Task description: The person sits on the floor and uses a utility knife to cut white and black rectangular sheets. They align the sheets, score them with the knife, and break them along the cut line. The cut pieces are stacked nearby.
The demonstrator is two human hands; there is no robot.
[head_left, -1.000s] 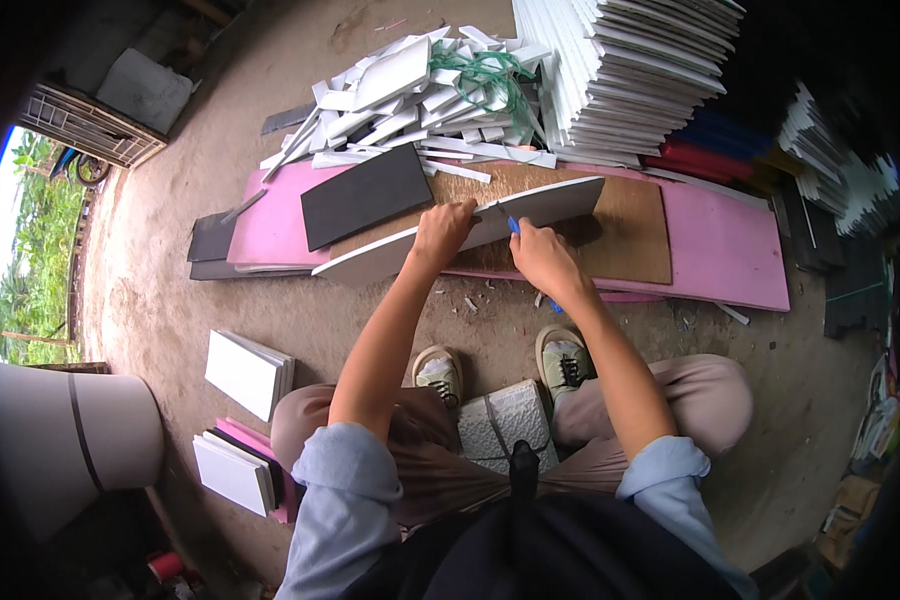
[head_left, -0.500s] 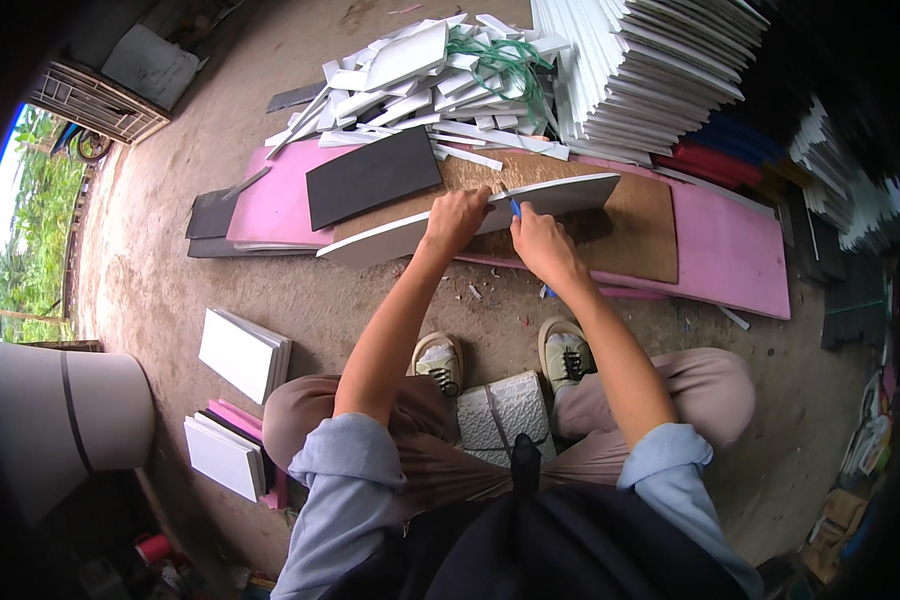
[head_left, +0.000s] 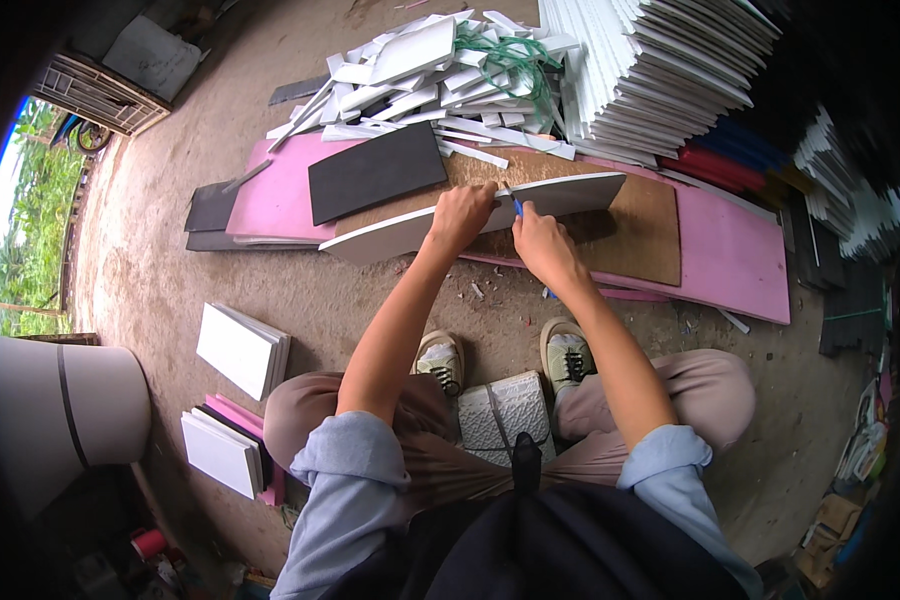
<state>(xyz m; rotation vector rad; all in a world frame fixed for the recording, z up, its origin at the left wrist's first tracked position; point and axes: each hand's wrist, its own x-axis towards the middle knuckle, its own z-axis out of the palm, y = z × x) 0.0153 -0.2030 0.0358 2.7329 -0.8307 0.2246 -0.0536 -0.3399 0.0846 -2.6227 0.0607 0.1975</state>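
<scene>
Our left hand (head_left: 462, 215) is sitting a little nearer the blue cutter (head_left: 518, 206) than a second ago, while our right hand (head_left: 545, 243) is keeping almost the same place; we are taking this as bracing the grey-white board (head_left: 380, 238) more closely beside the blade. Our left hand is bending nearly closed, its fingers pinching over the board's upper edge. Our right hand is wrapping closed around the cutter's handle, at four o'clock from the left fingertips, and the dark blade is pointing to eleven o'clock, meeting that edge. We are not making out how deep it is going. The board is leaning on edge over the brown panel (head_left: 640, 235), running from between eight and nine o'clock to between two and three. A black sheet (head_left: 378, 172) is lying at ten o'clock from our left hand, and pink sheets (head_left: 735, 260) are showing beneath the panel. Further out, white offcuts (head_left: 410, 55) are heaping up at eleven o'clock, and stacked white sheets (head_left: 660, 70) are rising towards two o'clock
</scene>
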